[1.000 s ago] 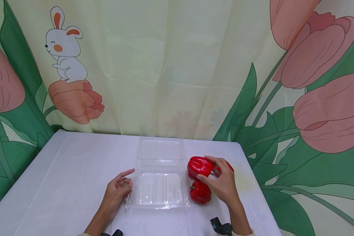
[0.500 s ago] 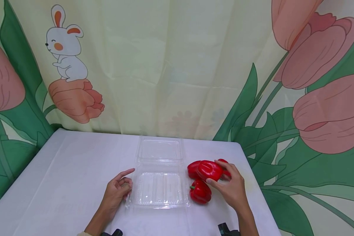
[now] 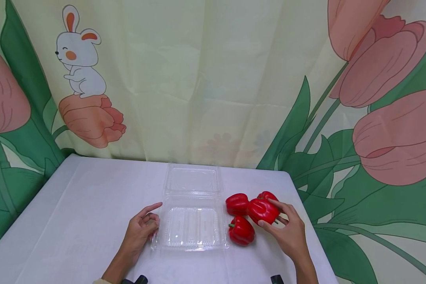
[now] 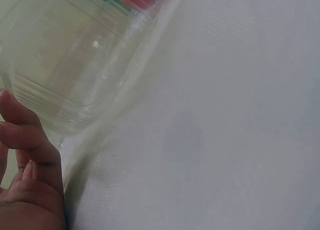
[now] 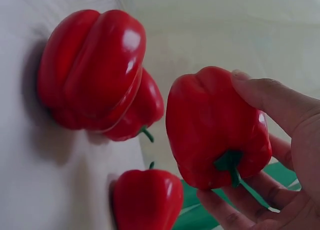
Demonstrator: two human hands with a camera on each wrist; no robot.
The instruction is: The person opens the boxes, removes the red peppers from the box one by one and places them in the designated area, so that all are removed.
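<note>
My right hand (image 3: pixel 285 228) holds a red bell pepper (image 3: pixel 263 211) with a green stem between thumb and fingers. In the right wrist view this bell pepper (image 5: pixel 217 125) is raised off the table. Three other red bell peppers lie around it: one to its left (image 3: pixel 237 204), one in front (image 3: pixel 241 231) and a partly hidden one behind (image 3: pixel 267 195). My left hand (image 3: pixel 139 234) rests at the left edge of a clear plastic clamshell container (image 3: pixel 191 227), its fingers loosely bent and the index finger straighter. In the left wrist view its fingertips are beside the container wall (image 4: pixel 75 55).
The container's lid (image 3: pixel 193 180) lies folded back toward the far edge of the white-covered table (image 3: pixel 92 205). A printed curtain (image 3: pixel 198 79) with tulips and a rabbit hangs behind the table. Dark wrist-camera parts show at the bottom of the head view.
My right hand has drawn the held bell pepper right and nearer to me, away from the left-hand bell pepper. The left hand and container have not moved.
</note>
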